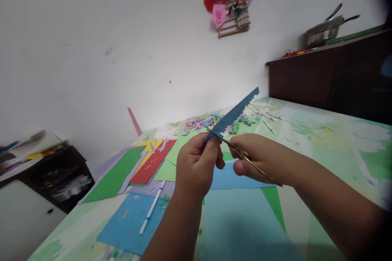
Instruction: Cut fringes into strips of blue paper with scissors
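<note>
My left hand pinches the near end of a blue paper strip above the table. The strip slants up to the right, and its lower right edge is jagged with small cuts. My right hand is closed on gold-coloured scissors, whose blades cross the strip close to my left fingertips. Part of the scissor handles is hidden by my right hand. Beneath my hands lie light blue sheets.
Green sheets, a red sheet and a blue sheet with a white marker on it lie left. Paper scraps and curled pieces sit by the wall. A dark cabinet bounds the right.
</note>
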The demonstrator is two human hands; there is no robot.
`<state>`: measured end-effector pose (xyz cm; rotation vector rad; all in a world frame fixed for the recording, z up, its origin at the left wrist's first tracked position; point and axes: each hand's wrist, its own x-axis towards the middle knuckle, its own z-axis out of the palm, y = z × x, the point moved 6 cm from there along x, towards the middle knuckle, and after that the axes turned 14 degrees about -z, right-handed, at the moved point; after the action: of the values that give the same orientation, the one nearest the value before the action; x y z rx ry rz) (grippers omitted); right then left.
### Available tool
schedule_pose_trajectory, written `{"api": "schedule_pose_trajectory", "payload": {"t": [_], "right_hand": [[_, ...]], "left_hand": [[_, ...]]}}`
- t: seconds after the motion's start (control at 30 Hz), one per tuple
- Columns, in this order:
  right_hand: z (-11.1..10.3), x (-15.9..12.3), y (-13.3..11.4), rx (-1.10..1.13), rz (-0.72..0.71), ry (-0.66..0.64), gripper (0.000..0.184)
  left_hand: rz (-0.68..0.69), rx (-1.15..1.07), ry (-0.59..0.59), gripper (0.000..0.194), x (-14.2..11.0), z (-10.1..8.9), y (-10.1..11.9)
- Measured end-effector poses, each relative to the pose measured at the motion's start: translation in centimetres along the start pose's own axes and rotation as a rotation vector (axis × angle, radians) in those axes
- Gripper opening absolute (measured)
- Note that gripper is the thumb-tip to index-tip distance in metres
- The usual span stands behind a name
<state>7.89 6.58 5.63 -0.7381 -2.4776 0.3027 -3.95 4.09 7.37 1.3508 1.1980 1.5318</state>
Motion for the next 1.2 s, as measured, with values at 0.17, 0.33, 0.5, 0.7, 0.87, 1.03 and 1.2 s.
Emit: {"api": "schedule_pose_trajectory", "payload": {"t": [0.17, 0.33, 0.5, 0.7, 0.87, 1.03, 1.2], "right_hand": [[0.1, -0.1, 0.2, -0.011, -0.02, 0.012, 0.059], [0.1, -0.4, 0.1, 0.014, -0.046, 0.008, 0.062], [-0.1, -0.5, -0.4, 0.077, -0.107, 0.018, 0.063], [0.1, -0.5, -0.6, 0.125, -0.131, -0.007, 0.069], [0.2, -0.5, -0.6, 0.116, -0.151, -0.021, 0.073], [0.4, -0.4, -0.8, 0.12, -0.172, -0.024, 0.072], [0.6, 0.0, -0.9, 0.093, -0.173, 0.0, 0.069]], "left_hand": [[0.013, 0.039, 0.008, 0.023, 0.1, -0.2, 0.1], [-0.001, 0.026, -0.045, 0.021, 0.2, -0.2, 0.0], [-0.007, 0.01, -0.061, 0.022, 0.2, -0.2, 0.0], [0.022, -0.008, -0.092, 0.024, 0.0, -0.1, 0.2], [0.011, -0.035, -0.091, 0.021, -0.1, -0.1, 0.1], [-0.002, -0.076, -0.094, 0.018, -0.1, -0.1, 0.1], [-0.009, -0.064, -0.075, 0.02, 0.1, -0.2, 0.0]]}}
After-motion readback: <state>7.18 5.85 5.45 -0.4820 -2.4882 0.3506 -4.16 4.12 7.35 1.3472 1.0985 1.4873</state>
